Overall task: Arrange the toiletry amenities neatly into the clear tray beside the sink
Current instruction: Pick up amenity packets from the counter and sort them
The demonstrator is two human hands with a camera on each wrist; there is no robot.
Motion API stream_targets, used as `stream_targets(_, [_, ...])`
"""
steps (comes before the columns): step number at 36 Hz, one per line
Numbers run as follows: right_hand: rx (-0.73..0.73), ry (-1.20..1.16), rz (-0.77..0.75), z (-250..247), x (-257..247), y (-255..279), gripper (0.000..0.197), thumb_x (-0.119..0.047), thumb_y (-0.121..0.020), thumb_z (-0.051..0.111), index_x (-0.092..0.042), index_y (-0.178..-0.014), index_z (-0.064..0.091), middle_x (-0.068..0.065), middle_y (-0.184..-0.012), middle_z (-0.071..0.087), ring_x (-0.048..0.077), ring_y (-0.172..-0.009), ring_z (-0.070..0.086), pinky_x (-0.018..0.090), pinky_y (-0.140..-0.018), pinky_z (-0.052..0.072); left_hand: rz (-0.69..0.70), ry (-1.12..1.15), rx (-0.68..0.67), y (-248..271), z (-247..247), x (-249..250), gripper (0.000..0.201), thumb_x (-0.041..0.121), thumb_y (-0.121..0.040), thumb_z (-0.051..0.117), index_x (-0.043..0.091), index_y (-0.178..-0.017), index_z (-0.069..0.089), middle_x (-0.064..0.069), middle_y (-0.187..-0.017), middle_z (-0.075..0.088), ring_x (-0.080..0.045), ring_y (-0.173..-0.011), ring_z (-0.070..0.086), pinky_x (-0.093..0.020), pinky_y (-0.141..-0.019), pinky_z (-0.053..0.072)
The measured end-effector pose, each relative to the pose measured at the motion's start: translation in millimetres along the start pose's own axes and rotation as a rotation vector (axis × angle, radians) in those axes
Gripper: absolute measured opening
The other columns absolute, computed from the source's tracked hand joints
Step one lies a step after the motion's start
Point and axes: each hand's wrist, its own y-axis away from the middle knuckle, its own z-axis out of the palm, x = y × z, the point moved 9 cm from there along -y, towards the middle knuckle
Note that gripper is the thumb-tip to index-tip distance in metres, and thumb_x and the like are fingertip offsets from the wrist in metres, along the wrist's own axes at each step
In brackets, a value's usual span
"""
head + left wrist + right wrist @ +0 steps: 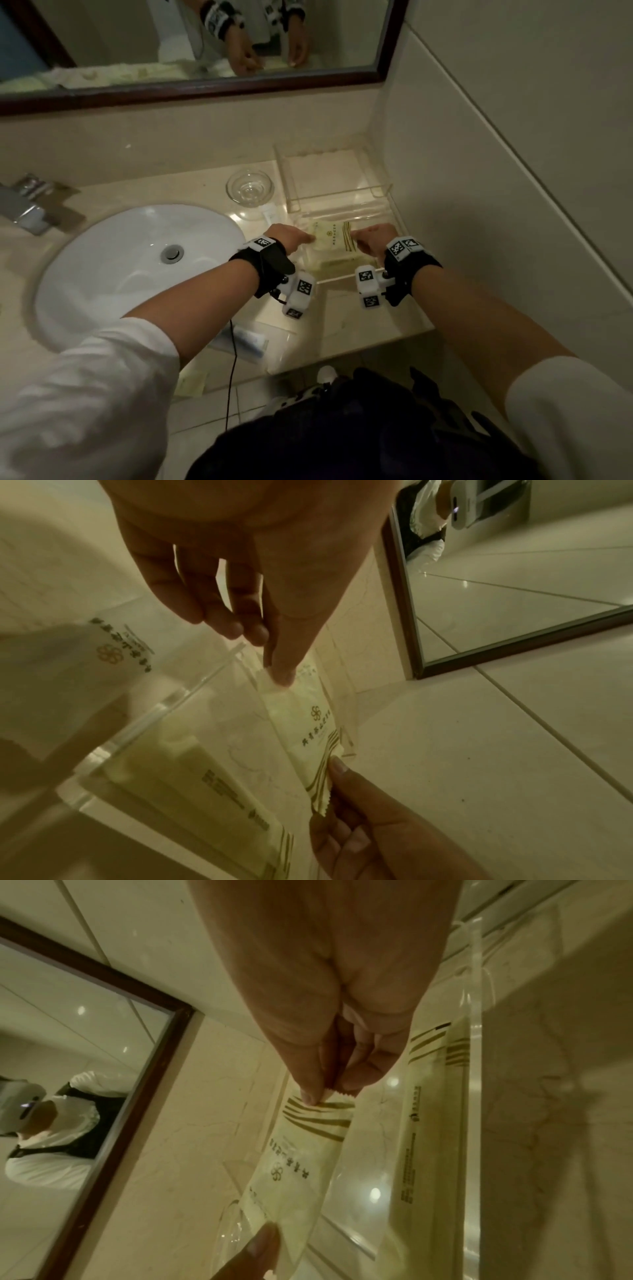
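A pale yellow sachet (pixel 330 238) with gold stripes hangs stretched between my hands just over the near compartment of the clear tray (pixel 385 190). My left hand (pixel 309 237) pinches its plain end, thumb (pixel 279 674) on top. My right hand (pixel 355 236) pinches the striped, serrated end between thumb (pixel 310 1093) and fingers. The sachet (pixel 308 723) (pixel 298 1164) looks slightly above the tray floor. A second, longer sachet (pixel 342 265) (pixel 222 791) (pixel 421 1123) lies flat in the same compartment by the tray's front wall (pixel 154 715) (pixel 474 1042).
A small white tube (pixel 270 214) (pixel 113 653) lies left of the tray by a glass dish (pixel 250 188). The sink (pixel 137 267) and faucet (pixel 27 205) are to the left. A wrapped item (pixel 246 342) and another sachet (pixel 191 382) lie near the counter's front edge. Walls close the tray's right and back.
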Motion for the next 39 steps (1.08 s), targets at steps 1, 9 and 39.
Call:
stream_targets(1, [-0.012,0.021,-0.006,1.3,-2.6,-0.3,0.020,-0.016,-0.074,0.079,-0.010,-0.061,0.067,0.010,-0.066,0.066,0.024,-0.066,0.060,0.037,-0.075,0.055,0.001,-0.018,0.004,-2.3,0.1,-0.3,0.050,0.040,-0.076,0.075,0.008,-0.113,0.067,-0.008,-0.112,0.068,-0.023,-0.103,0.064,-0.038,-0.095,0.052])
stream_targets(9, [-0.070,0.130,0.008,4.9,-7.6,-16.8,0.019,-0.012,-0.078,0.075,-0.010,-0.062,0.067,0.000,-0.046,0.060,0.017,-0.050,0.051,0.027,-0.055,0.045,-0.036,-0.094,0.064,-19.3,0.7,-0.4,0.044,0.039,-0.080,0.071,0.006,-0.109,0.069,-0.010,-0.112,0.069,-0.027,-0.106,0.063,-0.039,-0.096,0.052])
stream_targets(39, [-0.210,0.560,0.103,30.3,-9.6,-62.5,0.045,-0.051,-0.063,0.074,-0.009,-0.080,0.072,0.011,-0.083,0.074,0.031,-0.077,0.070,0.048,-0.082,0.057,0.057,-0.478,0.145,-48.7,-5.5,25.3,0.019,0.022,-0.073,0.073,0.008,-0.086,0.075,-0.007,-0.089,0.072,-0.020,-0.084,0.067,-0.025,-0.062,0.050])
